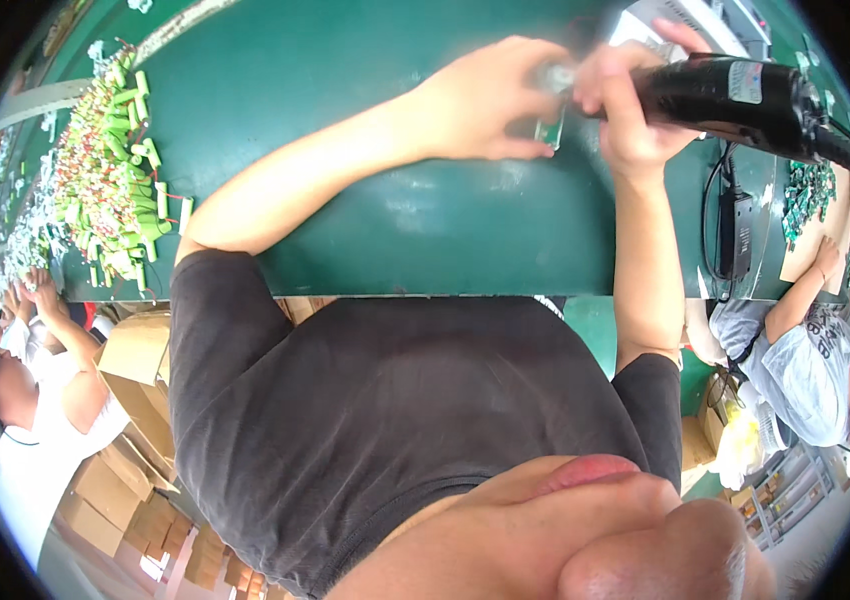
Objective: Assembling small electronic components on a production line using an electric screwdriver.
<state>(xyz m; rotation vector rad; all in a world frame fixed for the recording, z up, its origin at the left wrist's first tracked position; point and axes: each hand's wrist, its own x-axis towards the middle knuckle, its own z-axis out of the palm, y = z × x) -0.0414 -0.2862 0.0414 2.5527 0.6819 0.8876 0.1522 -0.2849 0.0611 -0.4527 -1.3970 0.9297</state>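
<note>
My left hand point(480, 100) is over the green tabletop at the upper middle, fingers curled round a small green circuit board point(550, 132). A pale, glassy-looking piece by its fingertips is smeared by motion. Just to the right, my right hand point(633, 135) is closed round the front end of a black corded tool point(725, 95), which looks like an electric screwdriver. The tool lies nearly level, its body reaching right and a thick cable leaving its rear end. Its tip is blurred and mostly hidden between my two hands.
Green cylindrical battery cells with wires point(110, 170) are heaped at the left. A black power adapter point(735, 235) with its cord lies right, near small green boards point(807, 200). A white device point(695, 25) stands at the back. People work at both sides; cardboard boxes point(135, 350) stand lower left.
</note>
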